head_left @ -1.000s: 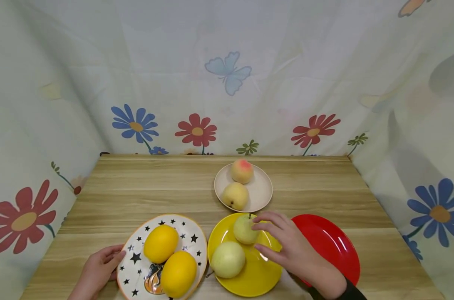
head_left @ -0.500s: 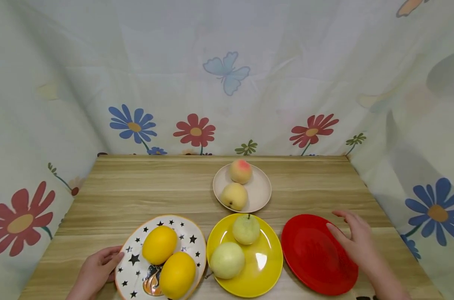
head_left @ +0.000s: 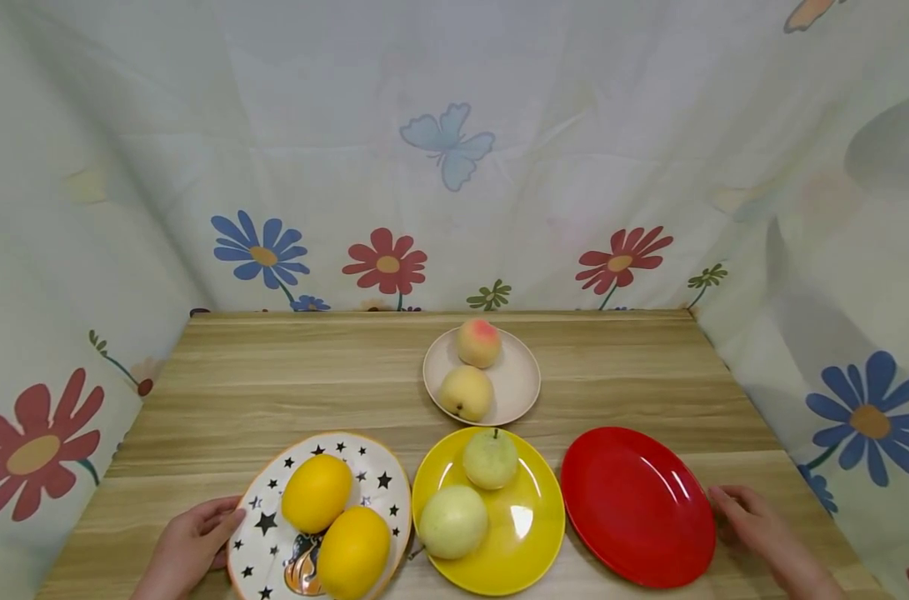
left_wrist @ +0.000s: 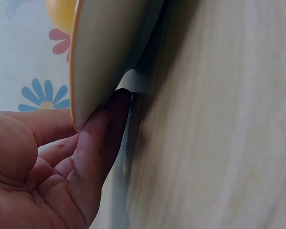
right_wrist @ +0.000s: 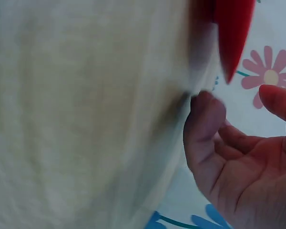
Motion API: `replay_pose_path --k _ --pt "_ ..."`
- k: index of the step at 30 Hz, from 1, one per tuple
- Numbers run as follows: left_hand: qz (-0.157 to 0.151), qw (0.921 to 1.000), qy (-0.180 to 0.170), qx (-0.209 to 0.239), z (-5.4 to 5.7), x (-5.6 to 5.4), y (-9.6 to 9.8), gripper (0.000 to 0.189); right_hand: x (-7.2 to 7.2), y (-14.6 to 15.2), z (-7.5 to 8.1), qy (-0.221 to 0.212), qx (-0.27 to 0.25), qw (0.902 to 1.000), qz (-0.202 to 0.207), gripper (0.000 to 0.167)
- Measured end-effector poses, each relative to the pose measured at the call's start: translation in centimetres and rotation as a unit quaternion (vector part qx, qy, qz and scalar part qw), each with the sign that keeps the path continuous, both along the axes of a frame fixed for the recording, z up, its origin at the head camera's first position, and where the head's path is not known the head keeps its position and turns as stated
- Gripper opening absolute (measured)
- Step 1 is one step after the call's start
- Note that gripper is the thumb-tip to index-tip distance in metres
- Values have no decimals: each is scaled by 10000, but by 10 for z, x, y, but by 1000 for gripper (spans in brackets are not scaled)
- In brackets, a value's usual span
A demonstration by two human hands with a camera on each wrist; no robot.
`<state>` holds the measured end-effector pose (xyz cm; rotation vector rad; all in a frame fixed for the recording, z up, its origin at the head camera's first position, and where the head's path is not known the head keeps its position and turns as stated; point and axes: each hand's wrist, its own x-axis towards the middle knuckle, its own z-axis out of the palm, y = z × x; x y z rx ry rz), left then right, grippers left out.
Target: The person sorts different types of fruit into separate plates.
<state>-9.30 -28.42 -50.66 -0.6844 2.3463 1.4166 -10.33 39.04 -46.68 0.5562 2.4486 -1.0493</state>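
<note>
In the head view my left hand [head_left: 187, 546] pinches the left rim of a white plate with black stars [head_left: 255, 500]. The left wrist view shows the thumb at the rim and fingers [left_wrist: 93, 148] under the plate's underside [left_wrist: 107, 52]. Two yellow lemon-like fruits [head_left: 317, 493] lie on that plate. My right hand [head_left: 757, 529] is beside the right edge of a red plate [head_left: 634, 508]. As the right wrist view shows, its thumb and fingers [right_wrist: 205, 129] are spread apart, with a gap to the red rim [right_wrist: 233, 43].
Between those two plates sits a yellow plate [head_left: 525, 550] with two pale green pears [head_left: 454, 522]. Behind it a beige plate [head_left: 517, 383] holds a peach [head_left: 479, 342] and a yellowish pear [head_left: 466, 392]. A flower-printed curtain [head_left: 349, 167] surrounds the wooden table [head_left: 304, 367].
My right hand has left the pears on the yellow plate, passed over the red plate and come down at its right edge. My left hand keeps its hold on the star plate.
</note>
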Motion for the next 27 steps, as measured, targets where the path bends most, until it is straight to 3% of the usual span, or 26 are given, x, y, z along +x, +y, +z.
replay_pose_path --k 5,14,18,23,27 --pt "-12 9999 -119 -86 -2 -2 0 58 3 -2 -6 -129 -696 9970 -312 72" --pt "-98 9999 -94 88 -5 -2 -4 62 3 -6 -9 110 -752 9970 -133 46" --pt "-150 9998 -140 80 -2 -3 -4 66 2 -7 -8 -13 -703 9973 -195 44" --pt "-434 9989 11 -193 13 -6 -6 70 -1 -7 -7 -149 -654 9975 -232 46" --pt "-824 9921 386 -860 34 -15 -6 68 -1 -5 -7 -126 -677 9974 -220 47"
